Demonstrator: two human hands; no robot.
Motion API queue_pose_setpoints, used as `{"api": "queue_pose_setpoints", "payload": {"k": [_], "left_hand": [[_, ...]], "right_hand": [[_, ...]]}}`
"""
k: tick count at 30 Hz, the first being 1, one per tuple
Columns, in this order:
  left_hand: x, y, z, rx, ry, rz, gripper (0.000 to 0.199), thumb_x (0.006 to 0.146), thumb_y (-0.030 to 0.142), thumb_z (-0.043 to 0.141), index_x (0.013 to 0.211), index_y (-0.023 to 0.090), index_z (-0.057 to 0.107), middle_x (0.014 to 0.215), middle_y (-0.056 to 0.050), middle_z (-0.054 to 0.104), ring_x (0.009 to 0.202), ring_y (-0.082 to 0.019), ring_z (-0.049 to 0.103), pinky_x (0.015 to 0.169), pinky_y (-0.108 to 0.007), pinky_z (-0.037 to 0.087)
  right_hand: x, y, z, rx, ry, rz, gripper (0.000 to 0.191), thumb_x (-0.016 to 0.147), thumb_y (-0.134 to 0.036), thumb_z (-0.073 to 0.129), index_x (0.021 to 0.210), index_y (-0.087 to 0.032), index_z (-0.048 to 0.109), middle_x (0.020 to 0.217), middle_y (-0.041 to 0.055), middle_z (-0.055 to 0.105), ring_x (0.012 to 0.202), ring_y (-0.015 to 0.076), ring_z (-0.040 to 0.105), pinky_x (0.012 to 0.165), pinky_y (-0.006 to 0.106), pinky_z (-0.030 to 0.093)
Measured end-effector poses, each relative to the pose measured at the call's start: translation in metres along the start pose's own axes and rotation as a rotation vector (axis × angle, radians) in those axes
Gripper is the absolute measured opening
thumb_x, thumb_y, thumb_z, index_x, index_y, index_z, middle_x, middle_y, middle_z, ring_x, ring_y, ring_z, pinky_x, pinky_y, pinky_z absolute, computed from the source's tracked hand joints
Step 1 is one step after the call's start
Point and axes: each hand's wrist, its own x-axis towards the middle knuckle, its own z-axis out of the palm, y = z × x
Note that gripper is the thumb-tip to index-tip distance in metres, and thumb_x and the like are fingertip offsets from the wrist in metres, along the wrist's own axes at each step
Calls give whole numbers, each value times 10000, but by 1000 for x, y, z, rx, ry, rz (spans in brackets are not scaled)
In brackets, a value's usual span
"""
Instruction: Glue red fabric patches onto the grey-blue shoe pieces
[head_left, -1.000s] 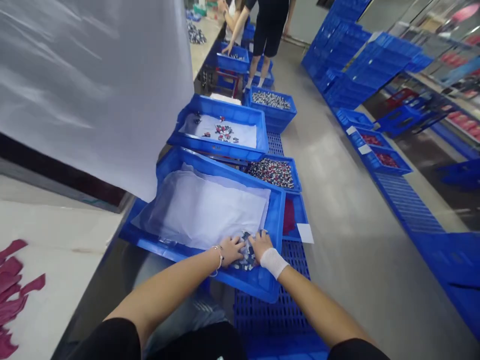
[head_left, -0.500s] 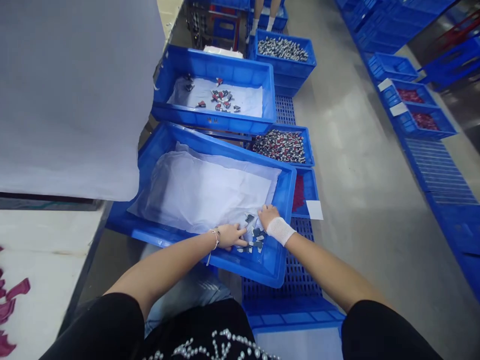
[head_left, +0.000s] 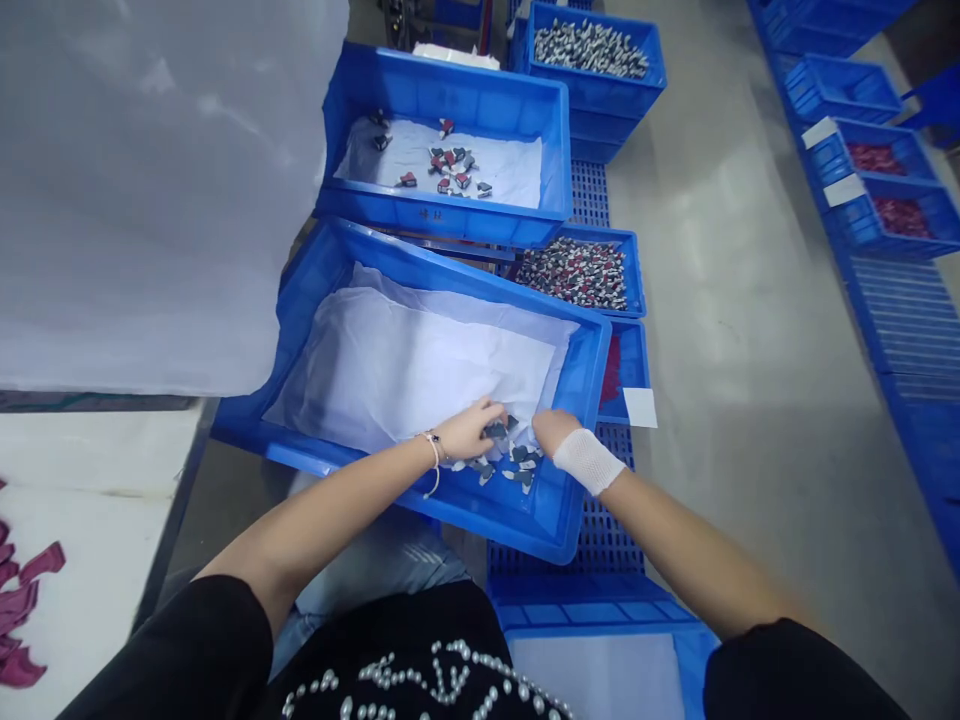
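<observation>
A large blue crate (head_left: 592, 350) lined with a crumpled white sheet (head_left: 420, 350) lies tilted before me. Several small dark grey and white pieces (head_left: 521, 478) are gathered in its near right corner. My left hand (head_left: 469, 430), a bracelet at its wrist, has its fingers closed around a dark grey piece (head_left: 496, 430) at the edge of this group. By the crate's right wall, my right hand (head_left: 553, 430) is curled closed beside the sheet's edge, with a white mesh band (head_left: 589, 460) on the wrist. Its fingertips are hidden, so I cannot make out what they hold.
Behind stands another blue crate (head_left: 562, 150) with scattered red and grey pieces. Beyond it are bins of grey pieces (head_left: 592, 48) and mixed pieces (head_left: 574, 272). Maroon pieces (head_left: 26, 600) lie on the white table (head_left: 97, 500) at left. A white sheet hangs above it.
My left hand has moved farther from me and closed on a grey piece. My right hand has drawn slightly toward the crate's right wall and curled in. The whole view has shifted a little.
</observation>
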Motion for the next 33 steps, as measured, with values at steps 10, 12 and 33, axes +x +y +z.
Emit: {"api": "queue_pose_setpoints", "payload": {"k": [10, 12, 33], "left_hand": [[5, -8, -26, -12, -212, -46, 255, 930, 310, 629, 1126, 147, 621, 1059, -68, 653, 878, -179, 646, 795, -373, 566], [7, -4, -29, 13, -201, -74, 280, 935, 309, 621, 1165, 150, 603, 1087, -74, 646, 904, -187, 645, 811, -383, 565], [66, 2, -2, -312, 118, -198, 285, 927, 299, 633, 1165, 145, 611, 1249, -101, 597, 1111, -249, 599, 948, -474, 520]], "right_hand": [[-37, -43, 40, 12, 94, -46, 445, 964, -337, 632, 1365, -193, 505, 1374, 114, 510, 1189, 299, 551, 974, 524, 493], [-34, -49, 47, 23, 87, -10, 430, 974, -313, 619, 1371, -196, 498, 1364, 113, 516, 1151, 283, 575, 940, 496, 521], [-43, -50, 44, 175, -150, -97, 290, 959, -296, 645, 1202, -143, 605, 1279, 107, 576, 1097, 255, 605, 914, 455, 537]]}}
